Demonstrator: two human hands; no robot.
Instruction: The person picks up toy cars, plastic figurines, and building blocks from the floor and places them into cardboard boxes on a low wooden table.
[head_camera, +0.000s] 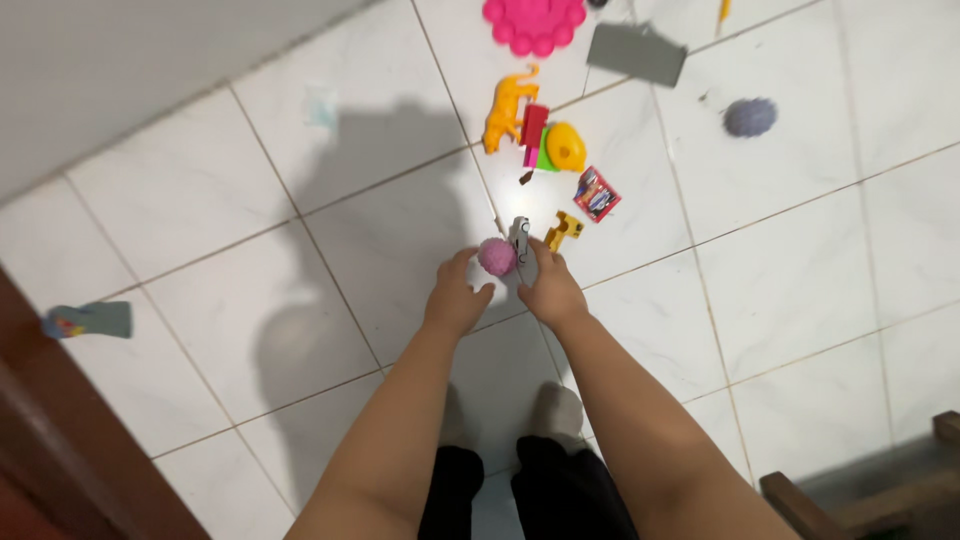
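Both my arms reach down toward a white tiled floor (800, 260). My left hand (456, 295) has its fingers apart and touches a small pink fuzzy ball (496, 256) at its fingertips. My right hand (550, 288) is beside it, fingers at a small grey and white toy (520, 238); whether it grips the toy is unclear. A small yellow toy vehicle (563, 230) lies just right of that.
Scattered on the floor beyond: an orange toy animal (505, 108), a red, green and yellow toy cluster (550, 145), a small red packet (597, 194), a pink bumpy disc (533, 22), a grey flat piece (636, 52), a grey-purple fuzzy ball (750, 117). A sock (90, 320) lies left. Wooden furniture (850, 500) stands lower right.
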